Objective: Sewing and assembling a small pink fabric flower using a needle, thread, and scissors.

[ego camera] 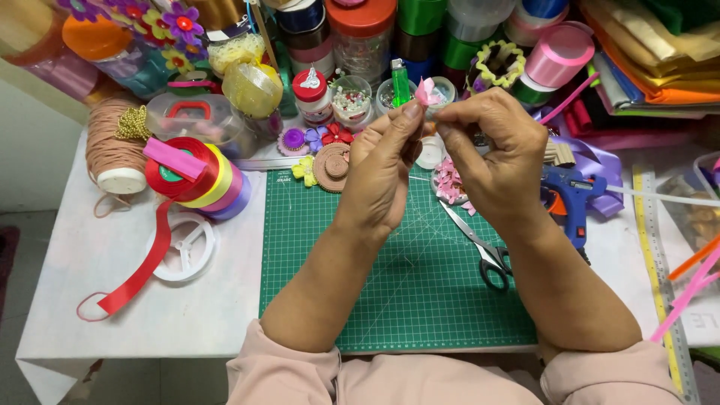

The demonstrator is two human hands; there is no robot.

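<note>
My left hand [382,169] and my right hand [495,154] are raised together above the green cutting mat [337,255]. Between the thumbs and fingertips of both hands sits a small folded piece of pink ribbon [427,91]. Below my right hand lies a little pile of cut pink ribbon pieces [448,184]. A pair of scissors [484,247] rests on the mat beside my right forearm. A blue glue gun [571,199] lies just right of my right wrist.
Stacked ribbon rolls [196,176] with a trailing red ribbon [139,274] lie at left, beside an empty white spool [184,247] and a twine cone [112,146]. Jars, bead tubs and ribbon spools crowd the back. A metal ruler [652,255] and pink strips [686,292] lie at right.
</note>
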